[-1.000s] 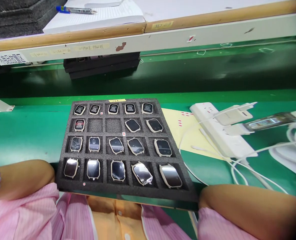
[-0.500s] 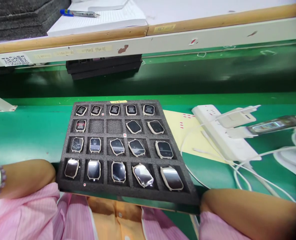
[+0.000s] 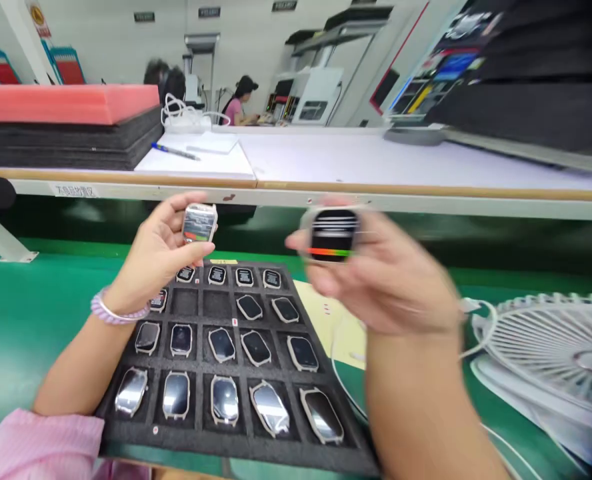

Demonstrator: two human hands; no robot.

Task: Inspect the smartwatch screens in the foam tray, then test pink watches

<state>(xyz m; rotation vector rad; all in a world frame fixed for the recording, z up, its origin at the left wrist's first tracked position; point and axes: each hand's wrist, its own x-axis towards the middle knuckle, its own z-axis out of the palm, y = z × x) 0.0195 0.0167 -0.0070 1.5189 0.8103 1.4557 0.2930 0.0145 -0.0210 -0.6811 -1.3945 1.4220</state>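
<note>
My left hand (image 3: 163, 243) is closed around a strapless smartwatch (image 3: 200, 224), raised over the back left of the foam tray. Text and a red-green bar light its screen. My right hand (image 3: 376, 267), blurred by motion, grips another smartwatch (image 3: 334, 233); a black screen with white lines and a coloured bar faces me. Beneath lies the dark grey foam tray (image 3: 216, 363) with several watch cases in its compartments, such as a watch case (image 3: 225, 399) in the front row. Two compartments in the second row, an empty pocket (image 3: 185, 302) and its neighbour, hold nothing.
A white fan (image 3: 551, 340) stands at right, near cables and yellow paper (image 3: 306, 300). Above the bench runs a shelf (image 3: 326, 157) with black foam trays (image 3: 66, 143), a pink foam block (image 3: 51, 105), papers and a pen (image 3: 176, 152). A person (image 3: 239, 107) sits far behind.
Both hands, out of view before, are now raised over the tray, each with a watch. The camera has tilted up, so the shelf top and room behind show.
</note>
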